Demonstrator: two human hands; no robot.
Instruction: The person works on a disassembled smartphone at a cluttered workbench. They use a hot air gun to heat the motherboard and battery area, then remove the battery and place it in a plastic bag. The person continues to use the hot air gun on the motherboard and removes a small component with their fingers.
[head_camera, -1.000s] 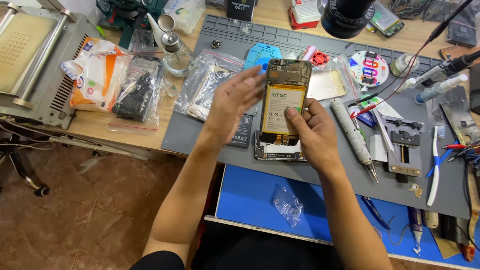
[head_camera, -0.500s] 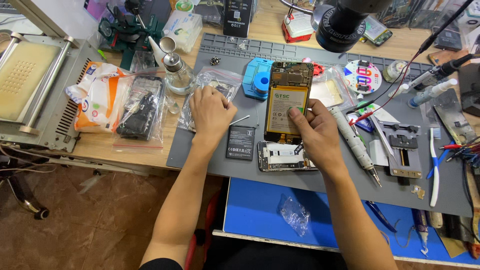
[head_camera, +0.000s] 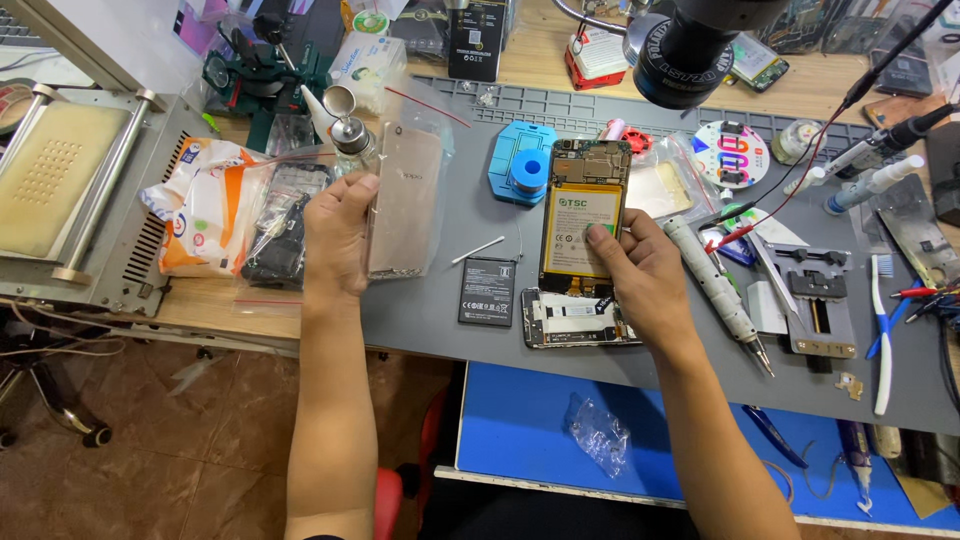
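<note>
Two hands: left hand (head_camera: 338, 232) grips bagged cover (head_camera: 405, 200), probably.

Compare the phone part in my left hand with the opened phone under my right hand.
The gold back cover is lifted off the mat, in a clear plastic bag, in the left hand; the opened phone lies flat under the right hand. The cover shows a plain shell; the phone shows its yellow battery and circuit board. Both are long, phone-sized rectangles.
</note>
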